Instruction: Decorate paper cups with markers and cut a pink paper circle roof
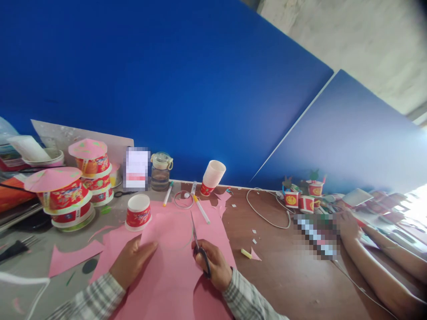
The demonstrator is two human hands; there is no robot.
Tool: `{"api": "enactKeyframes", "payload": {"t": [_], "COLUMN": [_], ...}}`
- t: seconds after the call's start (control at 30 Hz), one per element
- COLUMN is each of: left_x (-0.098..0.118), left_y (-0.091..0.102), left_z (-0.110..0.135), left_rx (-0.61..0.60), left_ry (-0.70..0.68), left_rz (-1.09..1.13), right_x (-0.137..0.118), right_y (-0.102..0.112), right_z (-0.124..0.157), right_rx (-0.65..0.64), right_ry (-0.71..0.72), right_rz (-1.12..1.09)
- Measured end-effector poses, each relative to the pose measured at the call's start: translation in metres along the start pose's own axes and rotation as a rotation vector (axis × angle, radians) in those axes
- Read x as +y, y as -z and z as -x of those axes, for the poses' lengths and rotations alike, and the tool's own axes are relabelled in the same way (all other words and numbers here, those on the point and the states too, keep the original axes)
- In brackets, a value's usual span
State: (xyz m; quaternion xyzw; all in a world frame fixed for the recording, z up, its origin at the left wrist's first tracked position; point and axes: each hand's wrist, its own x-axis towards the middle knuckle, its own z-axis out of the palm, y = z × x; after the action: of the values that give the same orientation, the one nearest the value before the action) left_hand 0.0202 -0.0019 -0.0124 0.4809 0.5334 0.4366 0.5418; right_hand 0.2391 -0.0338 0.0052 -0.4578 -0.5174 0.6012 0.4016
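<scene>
My left hand (134,261) grips the left edge of a pink paper sheet (168,271), thumb on top. A faint curved line is drawn on the sheet's upper part. My right hand (213,263) is closed round the dark handles of a pair of scissors (194,233). The blades point away from me along the sheet's right side; how far they are apart I cannot tell. More pink paper (224,249) lies underneath. Just beyond my left hand, a red and white paper cup (138,212) rests upside down.
Cup models with pink cone roofs (87,149) stand at the left. Along the back are a water bottle (160,171), markers (201,209), a tape roll (183,200) and stacked cups (213,175). Paper scraps (76,258) lie about. At the right, another person's arms (370,266) rest near a white cable.
</scene>
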Motion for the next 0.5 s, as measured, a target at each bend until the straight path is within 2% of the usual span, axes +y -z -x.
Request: {"api": "enactKeyframes", "payload": {"t": [0.13,0.4,0.5], "left_x": [0.0045,0.0039,0.0028], "left_y": [-0.0023,-0.0018,-0.001], "left_z": [0.0022,0.0018,0.0014], "left_rx": [0.029,0.026,-0.002], "left_ry": [-0.057,-0.06,0.003], "left_rz": [-0.028,-0.032,-0.026], "right_x": [0.0001,0.0013,0.0023], "right_y": [0.0006,0.0021,0.0023], "right_z": [0.0002,0.0003,-0.0007], "right_rx": [0.009,0.017,0.018], "right_ry": [0.02,0.029,0.009], "right_rz": [0.031,0.078,0.074]}}
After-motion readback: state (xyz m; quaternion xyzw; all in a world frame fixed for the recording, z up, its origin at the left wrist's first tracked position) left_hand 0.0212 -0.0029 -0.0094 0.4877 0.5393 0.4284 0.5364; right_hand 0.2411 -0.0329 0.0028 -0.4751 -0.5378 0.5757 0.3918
